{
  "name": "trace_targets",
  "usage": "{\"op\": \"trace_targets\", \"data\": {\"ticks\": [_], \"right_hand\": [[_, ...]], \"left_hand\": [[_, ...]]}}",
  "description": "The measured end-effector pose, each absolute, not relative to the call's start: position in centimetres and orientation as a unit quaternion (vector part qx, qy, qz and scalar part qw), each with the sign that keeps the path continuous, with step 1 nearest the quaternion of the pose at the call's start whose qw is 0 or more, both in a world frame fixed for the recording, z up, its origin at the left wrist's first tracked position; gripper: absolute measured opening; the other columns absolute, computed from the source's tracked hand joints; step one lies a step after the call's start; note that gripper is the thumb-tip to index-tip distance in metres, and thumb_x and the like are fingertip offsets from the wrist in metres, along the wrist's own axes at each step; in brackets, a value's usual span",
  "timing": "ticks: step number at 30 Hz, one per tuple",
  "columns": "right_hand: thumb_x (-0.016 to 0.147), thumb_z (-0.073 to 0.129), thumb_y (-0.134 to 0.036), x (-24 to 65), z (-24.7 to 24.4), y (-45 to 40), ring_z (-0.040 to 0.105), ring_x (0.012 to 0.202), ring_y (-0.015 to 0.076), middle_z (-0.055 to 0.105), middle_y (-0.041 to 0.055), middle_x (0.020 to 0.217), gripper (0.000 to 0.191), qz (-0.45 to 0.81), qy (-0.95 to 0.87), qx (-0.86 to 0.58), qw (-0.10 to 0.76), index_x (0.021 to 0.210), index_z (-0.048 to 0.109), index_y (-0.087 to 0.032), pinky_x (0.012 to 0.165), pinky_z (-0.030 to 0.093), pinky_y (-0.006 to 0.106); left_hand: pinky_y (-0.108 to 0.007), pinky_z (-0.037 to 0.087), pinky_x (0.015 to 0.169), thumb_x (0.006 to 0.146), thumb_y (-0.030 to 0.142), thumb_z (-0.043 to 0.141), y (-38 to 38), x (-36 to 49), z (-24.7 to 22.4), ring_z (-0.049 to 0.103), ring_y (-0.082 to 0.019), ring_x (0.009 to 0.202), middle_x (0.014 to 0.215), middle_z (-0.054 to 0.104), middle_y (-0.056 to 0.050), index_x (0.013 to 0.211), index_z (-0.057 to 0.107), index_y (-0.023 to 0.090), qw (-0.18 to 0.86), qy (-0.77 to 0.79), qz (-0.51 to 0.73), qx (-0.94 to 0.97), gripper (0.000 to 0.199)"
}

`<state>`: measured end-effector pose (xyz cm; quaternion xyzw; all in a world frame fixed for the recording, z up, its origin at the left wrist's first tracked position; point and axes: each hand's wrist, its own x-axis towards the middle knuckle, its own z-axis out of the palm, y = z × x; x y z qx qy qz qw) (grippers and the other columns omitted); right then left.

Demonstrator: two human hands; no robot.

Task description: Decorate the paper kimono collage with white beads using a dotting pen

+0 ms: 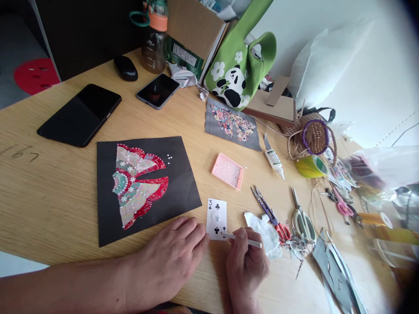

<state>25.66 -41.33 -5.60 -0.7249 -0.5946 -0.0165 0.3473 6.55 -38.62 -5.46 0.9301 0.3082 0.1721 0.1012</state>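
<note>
1. The wooden worktop [49, 183] carries everything; its near edge runs under both forearms.
2. A black sheet [183, 183] with a red patterned paper fan shape [137, 185] glued on it lies near the middle of the near edge.
3. Toward the far edge lie a dark tablet [80, 114], a phone [157, 90], a water bottle [155, 37] and a green panda bag [238, 72].
4. The left hand [172, 257] rests flat, fingers together, on the sheet's near right corner, just beside the card.
5. The right hand [245, 261] pinches a white stick [244, 239], whose tip touches the card's lower right corner.
6. A pink tray [228, 171] of small beads sits just beyond the card; scissors [271, 216] and a crumpled tissue [266, 233] crowd its right side.
7. The playing card [216, 219], a three of clubs, lies face up between the two hands, near the near edge.
</note>
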Motion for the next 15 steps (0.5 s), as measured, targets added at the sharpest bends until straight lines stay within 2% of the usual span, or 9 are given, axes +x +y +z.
{"op": "trace_targets", "data": {"ticks": [8,11,15], "right_hand": [[0.1,0.044,-0.055,25.84,-5.85,-41.34,0.06,0.05,0.0119,0.065,0.0009,0.061,0.044,0.028,-0.545,-0.758,0.357,0.072,0.054,-0.022,0.051,0.042,0.025],[0.098,0.047,-0.058,25.71,-5.77,-41.23,0.057,0.048,0.0115,0.061,-0.0012,0.056,0.047,0.075,-0.51,-0.775,0.365,0.072,0.058,-0.021,0.051,0.042,0.025],[0.094,0.053,-0.059,25.43,-5.32,-40.9,0.046,0.039,0.0095,0.05,-0.0054,0.045,0.047,0.187,-0.403,-0.775,0.449,0.068,0.055,-0.021,0.04,0.036,0.022]], "left_hand": [[-0.04,0.04,0.096,0.095,0.02,0.051,-38.59,6.4,-5.19,0.054,-0.026,0.105,0.113,0.064,-0.008,0.123,0.061,0.011,0.101,0.306,0.173,0.93,0.031],[-0.039,0.04,0.097,0.095,0.02,0.051,-38.49,6.52,-5.25,0.053,-0.026,0.105,0.113,0.064,-0.008,0.123,0.061,0.011,0.1,0.309,0.173,0.93,0.03],[-0.04,0.039,0.099,0.096,0.021,0.051,-38.59,6.57,-5.42,0.053,-0.026,0.107,0.114,0.063,-0.007,0.124,0.061,0.012,0.098,0.312,0.173,0.929,0.031]]}}
